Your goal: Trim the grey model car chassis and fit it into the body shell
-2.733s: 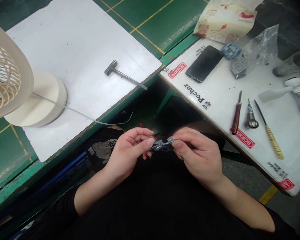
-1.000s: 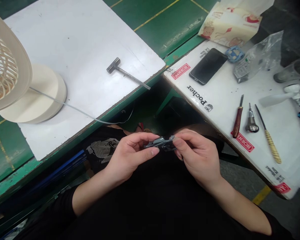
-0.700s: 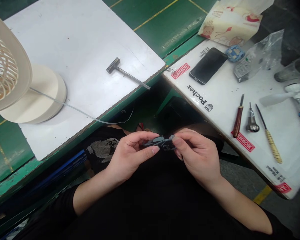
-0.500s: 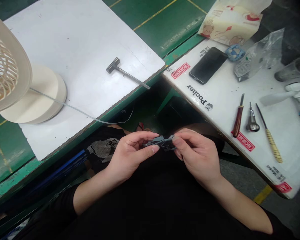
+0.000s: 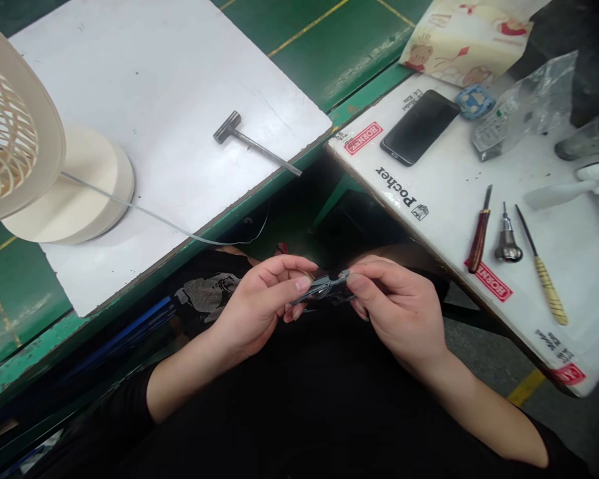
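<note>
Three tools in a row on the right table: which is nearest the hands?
The red-handled tool, closest to the right hand; the metal-knobbed tool and yellow-handled tool lie farther right.

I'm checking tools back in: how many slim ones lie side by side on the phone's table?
3: the red-handled tool at left, the metal-knobbed tool in the middle, the yellow-handled tool at right. Others may lie past the picture's right edge.

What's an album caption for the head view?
Left hand and right hand pinch a dark part, hammer lying beyond.
</note>
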`<state>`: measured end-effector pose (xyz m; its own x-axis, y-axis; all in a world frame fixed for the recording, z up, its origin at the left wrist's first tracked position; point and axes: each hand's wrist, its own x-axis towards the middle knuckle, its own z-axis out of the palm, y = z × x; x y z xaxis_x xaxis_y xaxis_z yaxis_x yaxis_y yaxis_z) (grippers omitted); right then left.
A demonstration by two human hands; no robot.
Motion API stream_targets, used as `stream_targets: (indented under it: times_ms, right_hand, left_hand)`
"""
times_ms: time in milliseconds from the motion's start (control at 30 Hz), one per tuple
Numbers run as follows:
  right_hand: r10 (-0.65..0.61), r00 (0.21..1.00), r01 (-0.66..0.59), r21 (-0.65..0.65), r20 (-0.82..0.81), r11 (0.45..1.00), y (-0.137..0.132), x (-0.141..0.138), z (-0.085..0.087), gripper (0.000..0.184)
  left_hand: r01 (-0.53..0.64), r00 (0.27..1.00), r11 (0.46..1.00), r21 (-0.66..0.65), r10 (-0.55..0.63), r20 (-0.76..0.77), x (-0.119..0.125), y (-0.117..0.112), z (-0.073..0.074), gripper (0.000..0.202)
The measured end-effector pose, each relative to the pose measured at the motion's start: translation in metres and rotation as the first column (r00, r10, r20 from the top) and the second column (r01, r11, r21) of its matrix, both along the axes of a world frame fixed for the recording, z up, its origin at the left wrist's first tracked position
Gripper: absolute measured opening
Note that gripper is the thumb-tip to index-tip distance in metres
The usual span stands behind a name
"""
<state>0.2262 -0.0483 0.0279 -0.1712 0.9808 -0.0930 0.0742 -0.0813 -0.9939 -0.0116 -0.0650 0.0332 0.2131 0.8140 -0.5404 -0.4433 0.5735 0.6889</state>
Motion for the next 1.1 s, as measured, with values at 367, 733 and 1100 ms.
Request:
stream_targets:
  times_ms: [367,733,1100]
  right_hand:
    - [0.006,0.994,-0.015,0.082,0.109,0.997,0.003,-0.002,0.004,0.013]
    - [0.06,0.951,-0.078,0.046,0.304,0.996,0.006,-0.011,0.009,0.034]
    - [0.054,0.945,-0.056,-0.004,0.323,0.998,0.01,-0.017,0.005,0.04]
  left_hand:
    - [-0.035,0.993,0.974,0.224,0.059,-0.102,0.001,-0.008,-0.003,0.027]
    - [0.127,0.904,0.878,0.462,0.089,-0.418,0.001,-0.019,0.001,0.035]
    - [0.158,0.921,0.867,0.473,0.042,-0.386,0.008,-0.022,0.001,0.033]
